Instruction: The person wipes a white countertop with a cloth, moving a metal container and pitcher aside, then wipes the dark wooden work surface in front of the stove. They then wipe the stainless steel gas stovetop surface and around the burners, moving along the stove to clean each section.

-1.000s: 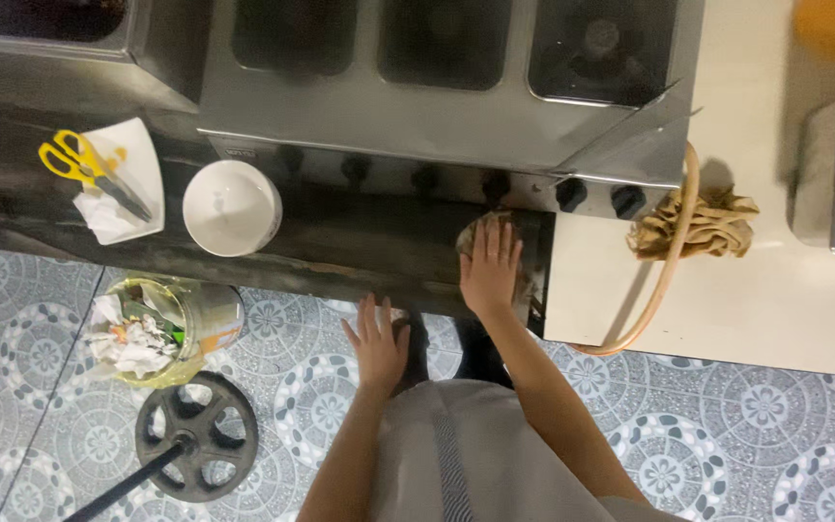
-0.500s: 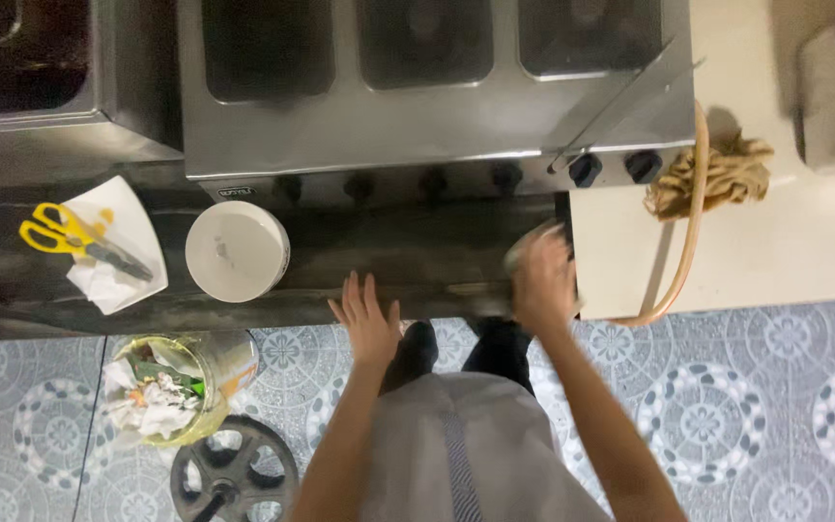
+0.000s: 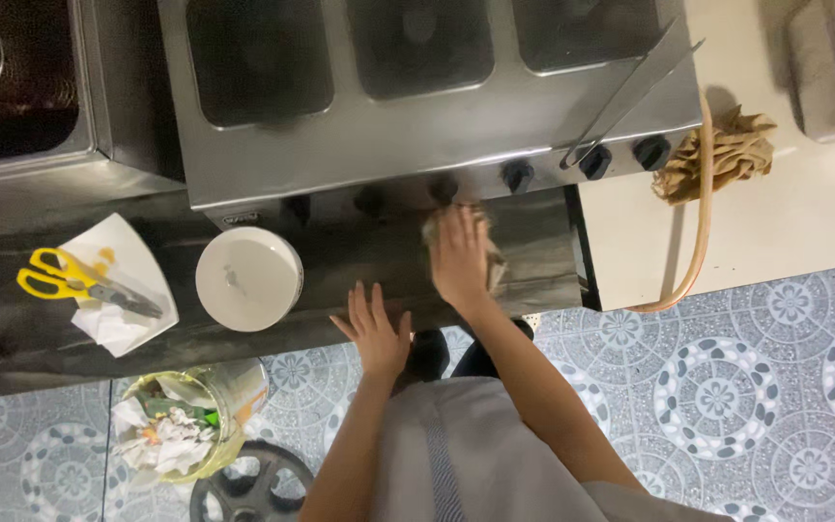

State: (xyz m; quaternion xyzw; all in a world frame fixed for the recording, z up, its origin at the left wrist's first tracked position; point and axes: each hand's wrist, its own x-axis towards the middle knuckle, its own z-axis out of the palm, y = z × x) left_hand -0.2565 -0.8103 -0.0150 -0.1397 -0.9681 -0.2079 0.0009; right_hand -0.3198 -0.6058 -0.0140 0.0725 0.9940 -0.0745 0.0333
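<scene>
Head view check. Operator: What is the state of each hand?

Inspector: Right hand (image 3: 459, 259) lies flat, palm down, pressing a crumpled cloth (image 3: 490, 266) against the dark steel table (image 3: 340, 261), just below the row of black knobs (image 3: 519, 175) on the steel warmer unit (image 3: 417, 135). Left hand (image 3: 377, 329) is wide, fingers spread, holding nothing, resting at the near edge of the table.

Operator: Which step is in hand?

Inspector: Judged from the pose, wiping of the table surface in front of the warmer. The cloth sits about mid-table, under the right palm.

Operator: What does the next move call for?

Inspector: Probably a flat sideways stroke with even pressure. Towards the left stand a round white lid (image 3: 248, 278) and, further off, yellow-handled scissors (image 3: 79, 283) on a white paper (image 3: 137, 256); these need clearance or lifting. Tongs (image 3: 630, 92) lean on the warmer's right corner, well apart from the cloth.
</scene>
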